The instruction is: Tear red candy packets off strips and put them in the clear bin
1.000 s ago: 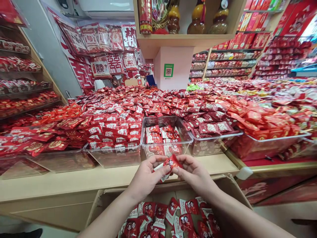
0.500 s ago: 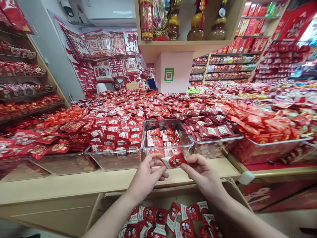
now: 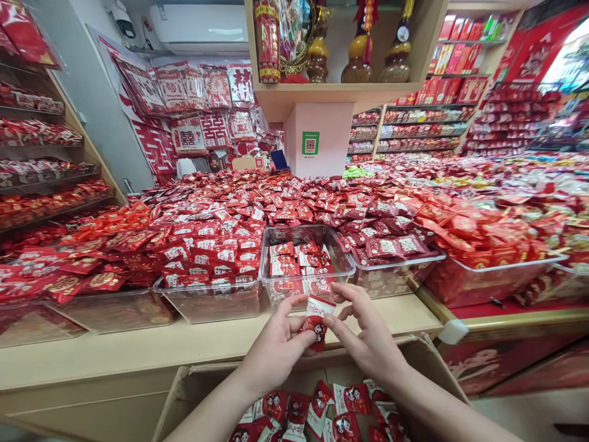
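A small red and white candy packet (image 3: 321, 309) with printed cartoon figures is held upright between my hands, above the near edge of the counter. My left hand (image 3: 276, 344) is closed on it, thumb over the red lower part. My right hand (image 3: 370, 334) touches its right side with the thumb, the other fingers curved near the white top. Just beyond stands a clear plastic bin (image 3: 343, 261) with similar packets (image 3: 283, 261) stacked in two columns. Below my forearms, an open cardboard box (image 3: 172, 399) holds several loose packets (image 3: 352, 398) of the same design.
Neighbouring bins stand in a row: red packets (image 3: 225, 255) to the left, dark maroon packets (image 3: 386, 245) and orange-red packets (image 3: 483, 227) to the right. A wooden display shelf (image 3: 313, 95) overhangs the counter (image 3: 115, 353). Stocked racks (image 3: 41, 166) line the left wall.
The packet has turned from lying sideways to upright and come slightly lower and nearer. My right fingers have shifted from its end to its side and top. The camera view has moved slightly.
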Motion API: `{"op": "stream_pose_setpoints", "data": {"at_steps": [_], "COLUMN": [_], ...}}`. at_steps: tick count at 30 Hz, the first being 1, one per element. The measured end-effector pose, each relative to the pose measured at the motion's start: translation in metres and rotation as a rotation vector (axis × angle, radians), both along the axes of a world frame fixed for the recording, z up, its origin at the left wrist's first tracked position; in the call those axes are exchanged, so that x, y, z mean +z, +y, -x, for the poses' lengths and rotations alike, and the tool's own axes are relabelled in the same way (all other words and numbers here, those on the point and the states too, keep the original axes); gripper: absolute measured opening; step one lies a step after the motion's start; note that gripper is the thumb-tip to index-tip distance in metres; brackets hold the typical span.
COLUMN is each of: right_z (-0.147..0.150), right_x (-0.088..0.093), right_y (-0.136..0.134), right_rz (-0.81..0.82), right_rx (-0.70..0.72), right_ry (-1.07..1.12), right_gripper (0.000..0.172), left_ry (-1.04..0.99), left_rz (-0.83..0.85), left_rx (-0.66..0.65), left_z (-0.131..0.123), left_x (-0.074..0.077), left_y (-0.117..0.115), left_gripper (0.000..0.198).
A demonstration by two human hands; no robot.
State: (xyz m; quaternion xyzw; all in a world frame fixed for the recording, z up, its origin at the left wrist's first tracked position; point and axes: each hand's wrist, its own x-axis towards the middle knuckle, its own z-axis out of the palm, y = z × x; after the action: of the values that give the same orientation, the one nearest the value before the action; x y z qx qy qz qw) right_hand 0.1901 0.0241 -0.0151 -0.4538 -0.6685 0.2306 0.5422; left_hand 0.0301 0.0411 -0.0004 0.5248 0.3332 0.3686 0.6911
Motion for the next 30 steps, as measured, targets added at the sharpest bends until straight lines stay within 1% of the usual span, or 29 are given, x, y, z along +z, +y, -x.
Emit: {"op": "stream_pose_setpoints", "data": {"at_steps": [2,4,7,10,14,16,18,21,23,26,28,30], "right_z": [-0.001,-0.001,0.0,0.001,0.003,0.006,0.008,0.011,0.012,0.012,0.012,0.013], "right_x": [-0.002,-0.005,-0.006,-0.004,-0.003,-0.004,-0.005,-0.006,-0.005,-0.005,-0.005,-0.005], "right_y": [0.003,0.005,0.004,0.003,0.003,0.004,0.003,0.002,0.001,0.0,0.0,0.0], "right_rz": [0.145,0.253,0.352,0.417,0.439,0.432,0.408,0.378,0.38,0.395,0.379,0.367], "right_rx": [0.092,0.178,0.212,0.206,0.189,0.205,0.225,0.243,0.247,0.237,0.236,0.253], "right_ry": [0.02,0.063,0.222,0.328,0.349,0.345,0.276,0.128,0.1,0.076,0.027,0.001], "right_gripper": [0.028,0.021,0.024,0.028,0.03,0.028,0.028,0.026,0.021,0.016,0.015,0.015], "left_ry": [0.018,0.026,0.03,0.031,0.01,-0.017,-0.03,-0.005,0.031,0.085,0.079,0.04], "left_rz": [-0.03,-0.035,-0.009,0.021,0.02,-0.005,-0.037,-0.074,-0.088,-0.133,-0.149,-0.122], "left_rx": [-0.019,-0.028,-0.027,-0.017,-0.004,0.036,0.077,0.075,0.077,0.113,0.111,0.121], "left_z": [0.001,0.001,0.001,0.001,0.0,0.0,0.0,0.001,0.001,0.001,0.001,0.0], "left_x": [-0.001,0.0,0.0,-0.002,-0.004,-0.004,-0.002,0.001,0.002,0.003,0.003,0.003], "left_y": [-0.001,-0.002,-0.001,0.0,0.0,0.0,-0.001,-0.002,-0.003,-0.003,-0.003,-0.003], "left_gripper": [0.048,0.042,0.038,0.038,0.036,0.034,0.032,0.028,0.024,0.017,0.016,0.018]}}
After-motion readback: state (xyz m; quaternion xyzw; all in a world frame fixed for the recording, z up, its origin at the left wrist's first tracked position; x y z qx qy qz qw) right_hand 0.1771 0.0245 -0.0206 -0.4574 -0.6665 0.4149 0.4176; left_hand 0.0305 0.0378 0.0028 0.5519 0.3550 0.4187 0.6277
